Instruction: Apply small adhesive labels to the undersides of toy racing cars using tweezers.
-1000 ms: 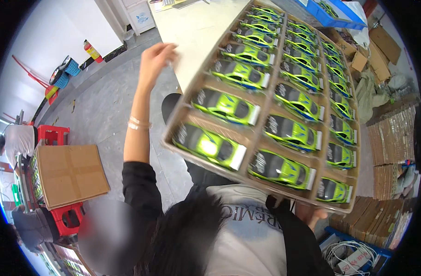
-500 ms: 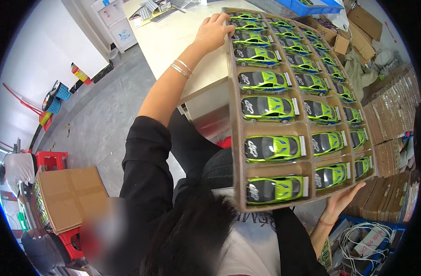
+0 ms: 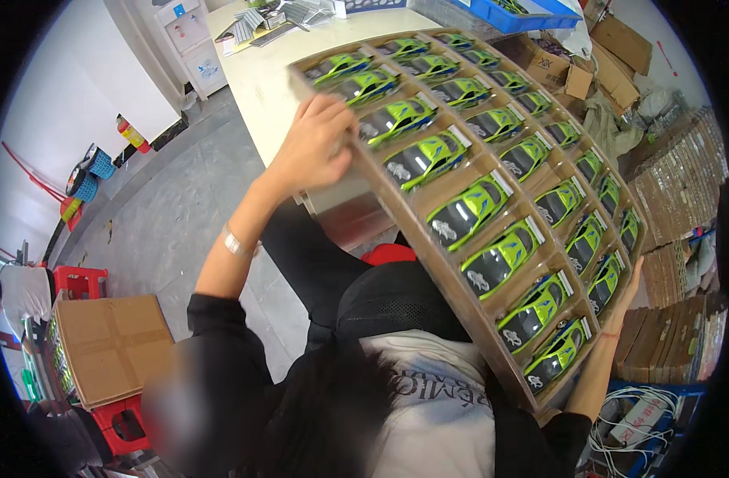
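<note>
Cardboard tray [image 3: 428, 263] of green toy car shells [image 3: 468, 211] has swung flatter toward the table [image 3: 269, 72]; left hand [image 3: 312, 147] fingers clamp its near rim, right hand [image 3: 626, 291] (fingers spread) braces the far edge.

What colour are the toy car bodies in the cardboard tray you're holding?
Bright lime green with black windows, seen in the head view: toy car bodies in the cardboard tray.

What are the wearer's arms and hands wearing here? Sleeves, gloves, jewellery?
Both hands are bare, no gloves. The left hand has a thin pale bangle at the wrist, and a black sleeve is pushed up to about the elbow. The right hand has a thin reddish string around the wrist; its forearm is bare, with dark sleeve fabric near the elbow.
</note>
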